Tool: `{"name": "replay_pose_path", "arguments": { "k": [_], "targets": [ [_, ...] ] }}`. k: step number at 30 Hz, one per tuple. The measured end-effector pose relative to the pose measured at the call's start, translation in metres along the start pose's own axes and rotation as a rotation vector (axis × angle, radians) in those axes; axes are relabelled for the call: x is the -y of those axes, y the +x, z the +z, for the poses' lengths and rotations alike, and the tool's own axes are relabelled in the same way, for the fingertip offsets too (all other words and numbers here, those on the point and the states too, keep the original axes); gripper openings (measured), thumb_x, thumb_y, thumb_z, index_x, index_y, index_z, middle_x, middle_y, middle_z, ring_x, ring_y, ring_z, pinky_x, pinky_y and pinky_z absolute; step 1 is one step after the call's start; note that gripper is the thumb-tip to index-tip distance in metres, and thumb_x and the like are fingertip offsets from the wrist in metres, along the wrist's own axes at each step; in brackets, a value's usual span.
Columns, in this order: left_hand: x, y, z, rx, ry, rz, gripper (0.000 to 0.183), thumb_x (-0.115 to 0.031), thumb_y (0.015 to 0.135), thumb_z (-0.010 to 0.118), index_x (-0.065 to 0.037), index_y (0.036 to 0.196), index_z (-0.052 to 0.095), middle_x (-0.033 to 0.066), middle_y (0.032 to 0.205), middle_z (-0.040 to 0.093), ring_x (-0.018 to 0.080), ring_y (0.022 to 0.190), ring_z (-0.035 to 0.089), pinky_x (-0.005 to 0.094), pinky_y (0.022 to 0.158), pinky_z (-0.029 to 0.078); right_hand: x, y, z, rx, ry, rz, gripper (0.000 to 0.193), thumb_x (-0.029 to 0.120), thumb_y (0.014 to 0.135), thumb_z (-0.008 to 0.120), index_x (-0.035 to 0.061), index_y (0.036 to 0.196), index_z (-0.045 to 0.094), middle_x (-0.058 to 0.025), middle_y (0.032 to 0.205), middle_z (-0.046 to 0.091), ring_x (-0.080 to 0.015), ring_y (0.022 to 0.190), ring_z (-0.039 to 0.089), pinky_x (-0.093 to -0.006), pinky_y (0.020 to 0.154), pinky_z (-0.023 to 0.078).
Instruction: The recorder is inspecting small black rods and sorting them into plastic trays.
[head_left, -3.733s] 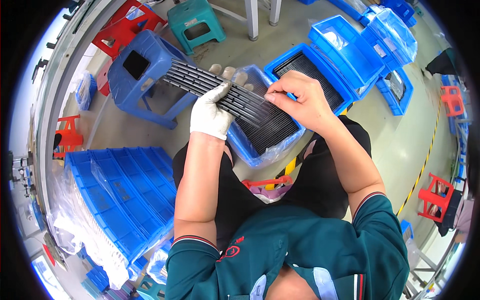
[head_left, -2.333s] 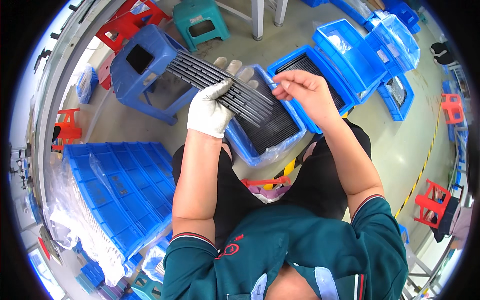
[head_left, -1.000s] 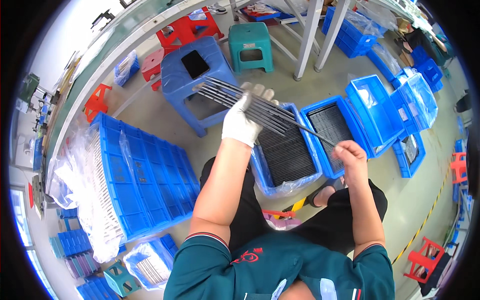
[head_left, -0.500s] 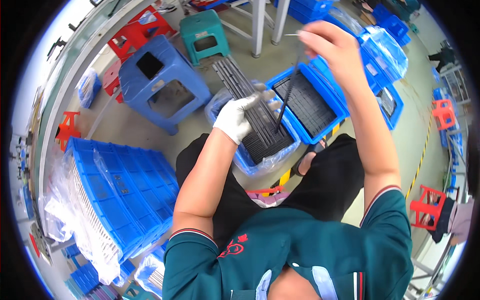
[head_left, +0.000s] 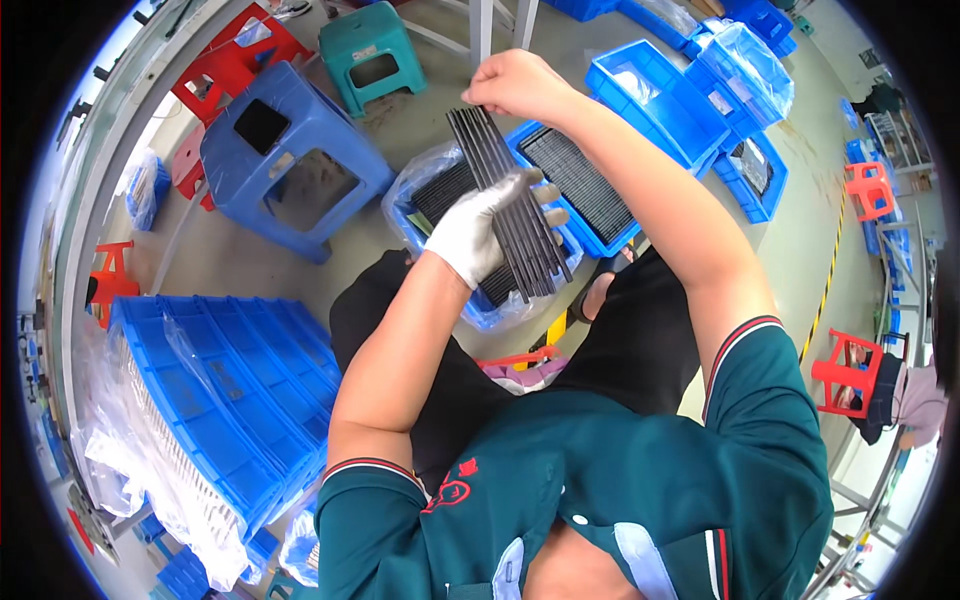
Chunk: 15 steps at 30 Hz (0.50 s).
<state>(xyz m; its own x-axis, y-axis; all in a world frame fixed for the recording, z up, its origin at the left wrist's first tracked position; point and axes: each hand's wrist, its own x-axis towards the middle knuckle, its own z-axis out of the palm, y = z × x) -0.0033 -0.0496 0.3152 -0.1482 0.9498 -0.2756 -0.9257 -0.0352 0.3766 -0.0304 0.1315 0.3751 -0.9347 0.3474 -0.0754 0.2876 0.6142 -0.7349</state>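
My left hand (head_left: 470,238), in a whitish glove, is closed around a bundle of long thin black strips (head_left: 484,145) tilted across my lap. My bare right hand (head_left: 515,84) is at the far end of this bundle, its thumb and fingers pinched together. Whatever is between those fingertips is too small to make out. Beneath the bundle stands a blue bin lined with clear plastic (head_left: 400,222), with more black strips inside. To its right, another blue bin (head_left: 622,243) holds rows of black strips, partly hidden by my right forearm.
A blue stool (head_left: 225,170) with a dark flat object on it stands to the left, near a green stool (head_left: 360,35) and a red stool (head_left: 205,75). Stacked blue crates (head_left: 230,390) rise beside my left arm. More blue bins (head_left: 690,120) stand at the far right.
My right hand has come left and down to the bundle's far end. The loose dark strip below it no longer hangs apart. The bundle has turned slightly in my left hand.
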Motion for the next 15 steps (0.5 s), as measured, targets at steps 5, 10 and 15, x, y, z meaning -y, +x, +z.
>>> {"name": "replay_pose_path", "arguments": {
  "k": [5,10,15],
  "targets": [
    [-0.001,0.004,-0.002,0.029,-0.09,0.02,0.024,-0.009,0.089,0.053,-0.005,0.113,0.051,0.0096,0.098,0.053,0.0283,0.094,0.055,0.0485,0.085,0.049,0.01,-0.001,0.02,-0.063,-0.162,-0.052,0.025,0.034,0.069,0.066,0.0113,0.079,0.07,-0.0064,0.072,0.067,-0.0225,0.074,0.066,-0.0352,0.072,0.051],
    [-0.005,-0.002,0.0,-0.026,-0.023,0.108,0.028,-0.002,0.086,0.054,-0.004,0.113,0.05,0.0125,0.101,0.056,0.0335,0.096,0.058,0.0525,0.087,0.049,0.014,-0.019,0.012,-0.13,-0.087,-0.208,0.025,0.029,0.077,0.071,0.0054,0.087,0.07,-0.007,0.075,0.068,-0.012,0.074,0.064,-0.0277,0.068,0.05],
    [-0.021,-0.003,-0.005,0.004,-0.128,0.219,0.023,-0.004,0.087,0.054,-0.004,0.11,0.052,0.0165,0.104,0.057,0.0382,0.1,0.058,0.0568,0.088,0.048,0.003,-0.055,-0.016,-0.173,0.477,-0.329,0.025,0.006,0.091,0.053,-0.0022,0.114,0.06,-0.0108,0.097,0.068,-0.0173,0.092,0.065,-0.0288,0.084,0.051]
  ]
}}
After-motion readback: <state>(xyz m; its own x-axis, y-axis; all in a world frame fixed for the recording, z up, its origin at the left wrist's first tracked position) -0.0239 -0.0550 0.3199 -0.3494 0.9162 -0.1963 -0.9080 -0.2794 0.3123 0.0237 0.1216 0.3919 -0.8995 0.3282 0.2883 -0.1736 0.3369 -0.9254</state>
